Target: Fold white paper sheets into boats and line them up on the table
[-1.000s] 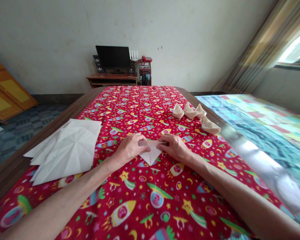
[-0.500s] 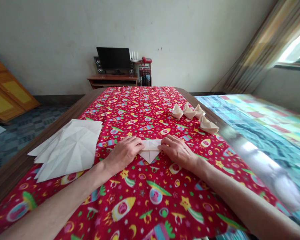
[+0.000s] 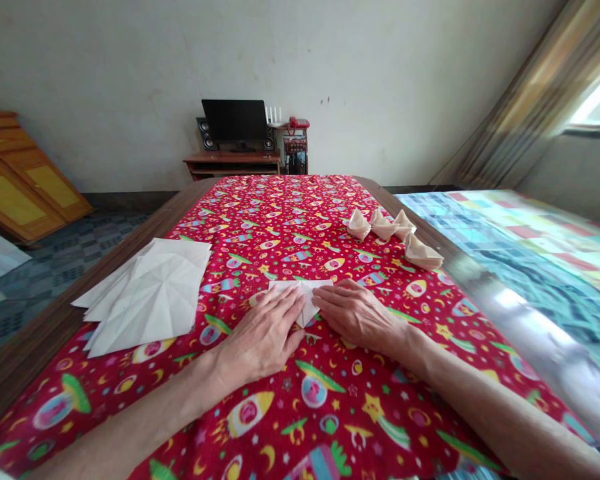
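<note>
A folded white sheet of paper (image 3: 307, 308) lies on the red patterned tablecloth in front of me, its lower end tapering to a point. Flat across its left part, my left hand (image 3: 267, 327) presses down with fingers stretched out and thumb apart. My right hand (image 3: 357, 310) rests on the right part, fingers extended and lying flat. Both hands cover much of the paper. A fanned stack of creased white sheets (image 3: 155, 300) is to the left. Several folded paper boats (image 3: 424, 253) stand at the right.
The red tablecloth (image 3: 300, 220) covers a long table with a dark wooden edge (image 3: 153, 225). Beyond its far end are a monitor (image 3: 234, 121) and a red telephone (image 3: 297, 123). To the right is a bed (image 3: 485, 233); a wooden cabinet (image 3: 27, 180) stands left.
My fingers have gone from gripping the paper's two sides to lying flat on it. My left hand has moved right over the paper. The view has shifted slightly.
</note>
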`<control>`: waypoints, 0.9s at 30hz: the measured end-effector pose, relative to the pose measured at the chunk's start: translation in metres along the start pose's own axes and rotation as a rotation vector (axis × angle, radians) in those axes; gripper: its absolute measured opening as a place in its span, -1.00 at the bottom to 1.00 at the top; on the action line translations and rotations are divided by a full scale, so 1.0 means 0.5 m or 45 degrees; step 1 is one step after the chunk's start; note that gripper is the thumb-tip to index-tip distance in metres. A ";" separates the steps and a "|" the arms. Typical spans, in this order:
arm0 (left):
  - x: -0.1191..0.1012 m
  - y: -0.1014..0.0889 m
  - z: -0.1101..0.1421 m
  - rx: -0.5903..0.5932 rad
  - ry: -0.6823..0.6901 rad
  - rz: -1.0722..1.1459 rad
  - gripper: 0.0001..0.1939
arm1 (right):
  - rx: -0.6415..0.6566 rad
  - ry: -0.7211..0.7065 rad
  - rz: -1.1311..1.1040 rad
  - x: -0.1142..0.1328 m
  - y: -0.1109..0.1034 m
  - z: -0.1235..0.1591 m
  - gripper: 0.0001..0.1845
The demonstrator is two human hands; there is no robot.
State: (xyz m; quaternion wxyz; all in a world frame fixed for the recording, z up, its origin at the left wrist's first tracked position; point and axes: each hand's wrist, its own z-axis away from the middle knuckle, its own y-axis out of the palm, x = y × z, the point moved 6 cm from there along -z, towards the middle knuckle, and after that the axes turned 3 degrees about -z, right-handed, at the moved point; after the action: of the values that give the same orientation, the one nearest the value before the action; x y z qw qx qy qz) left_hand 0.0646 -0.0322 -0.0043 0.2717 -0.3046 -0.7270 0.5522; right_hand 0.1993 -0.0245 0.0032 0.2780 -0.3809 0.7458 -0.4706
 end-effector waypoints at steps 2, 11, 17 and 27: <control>-0.010 0.007 -0.004 -0.027 0.007 0.042 -0.43 | 0.026 0.017 -0.059 0.010 0.002 -0.002 -0.66; 0.018 0.012 0.014 0.005 0.032 0.036 -0.53 | 0.059 0.184 -0.041 0.005 0.003 0.026 -0.67; 0.043 0.009 0.038 0.017 -0.015 -0.010 -0.53 | 0.041 0.213 0.046 -0.002 -0.005 0.035 -0.71; 0.084 -0.002 0.057 -0.006 -0.198 -0.010 -0.56 | 0.004 0.214 0.024 0.003 -0.010 0.022 -0.75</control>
State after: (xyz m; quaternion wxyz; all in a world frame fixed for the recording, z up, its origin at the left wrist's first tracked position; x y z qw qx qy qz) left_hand 0.0157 -0.0196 -0.0077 0.2158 -0.2586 -0.7484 0.5713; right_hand 0.2086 -0.0325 0.0030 0.2195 -0.3324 0.7693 -0.4995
